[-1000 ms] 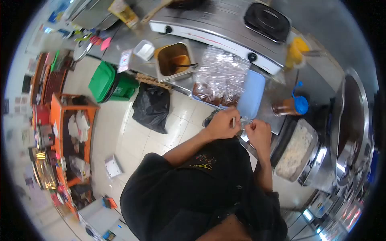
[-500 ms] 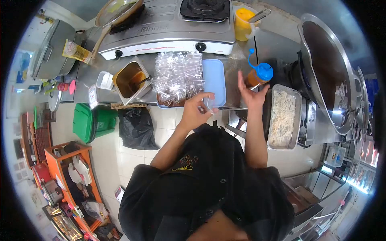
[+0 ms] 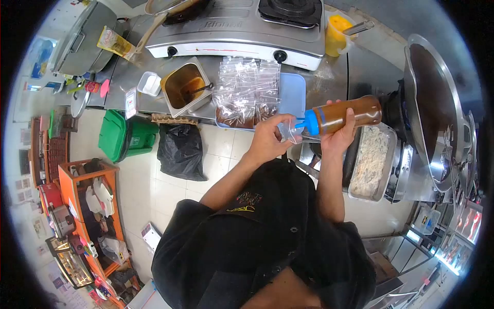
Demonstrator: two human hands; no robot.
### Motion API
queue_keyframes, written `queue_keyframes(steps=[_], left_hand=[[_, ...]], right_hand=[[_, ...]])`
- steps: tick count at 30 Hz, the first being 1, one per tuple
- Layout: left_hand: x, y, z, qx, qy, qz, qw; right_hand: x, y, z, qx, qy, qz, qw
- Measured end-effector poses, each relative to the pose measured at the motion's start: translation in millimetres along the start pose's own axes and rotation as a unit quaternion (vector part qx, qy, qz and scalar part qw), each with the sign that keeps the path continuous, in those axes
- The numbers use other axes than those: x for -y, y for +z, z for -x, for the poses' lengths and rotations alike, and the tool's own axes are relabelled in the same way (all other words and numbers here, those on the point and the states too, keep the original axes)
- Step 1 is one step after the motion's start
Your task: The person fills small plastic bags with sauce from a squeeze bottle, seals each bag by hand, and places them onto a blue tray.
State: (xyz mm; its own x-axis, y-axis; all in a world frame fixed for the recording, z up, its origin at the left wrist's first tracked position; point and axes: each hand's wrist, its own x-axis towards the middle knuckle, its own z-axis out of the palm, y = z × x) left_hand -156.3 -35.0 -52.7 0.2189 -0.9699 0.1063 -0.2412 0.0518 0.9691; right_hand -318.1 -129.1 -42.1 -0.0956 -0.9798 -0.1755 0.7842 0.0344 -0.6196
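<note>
My right hand is wrapped round a squeeze bottle of brown sauce, tipped on its side with its blue cap toward the left. Between the fingers of my left hand is a small clear plastic bag, its mouth at the bottle's nozzle. Just beyond my left hand, many small clear packets with brown contents at the near end lie on a blue tray.
Behind stands a two-burner stove. A metal container of sauce and a white tub are left of the packets. At right are a floury tray and a large pot. A yellow jug stands back right.
My right hand has taken hold of the bottle, lifted it off the counter and tipped it toward the bag. The view has shifted, so the counter items appear further right.
</note>
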Motion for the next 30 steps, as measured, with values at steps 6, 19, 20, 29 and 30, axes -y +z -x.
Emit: queue_keyframes(steps=[6,19,20,29,30], left_hand=[[-6.4,-1.3,-0.1,0.009,0.018,-0.096,0.995],[-9.3,1.9,-3.1,-0.06,0.071,-0.135,0.986],[-7.4,3.2,-4.0,-0.06,0.072,-0.134,0.986],[-14.0,9.1,5.2,-0.039,0.032,0.003,0.999],[-18.1,7.7,6.2,-0.039,0.072,0.02,0.996]], right_hand=[[-7.1,9.9,7.6,-0.02,-0.151,0.163,0.975],[-1.2,33.7,13.2,-0.01,-0.146,0.17,0.975],[0.3,32.1,12.4,-0.001,-0.093,0.141,0.986],[-23.4,-32.7,-29.0,-0.169,0.164,-0.011,0.972],[-31.1,-51.6,-38.6,-0.135,0.193,-0.069,0.969]])
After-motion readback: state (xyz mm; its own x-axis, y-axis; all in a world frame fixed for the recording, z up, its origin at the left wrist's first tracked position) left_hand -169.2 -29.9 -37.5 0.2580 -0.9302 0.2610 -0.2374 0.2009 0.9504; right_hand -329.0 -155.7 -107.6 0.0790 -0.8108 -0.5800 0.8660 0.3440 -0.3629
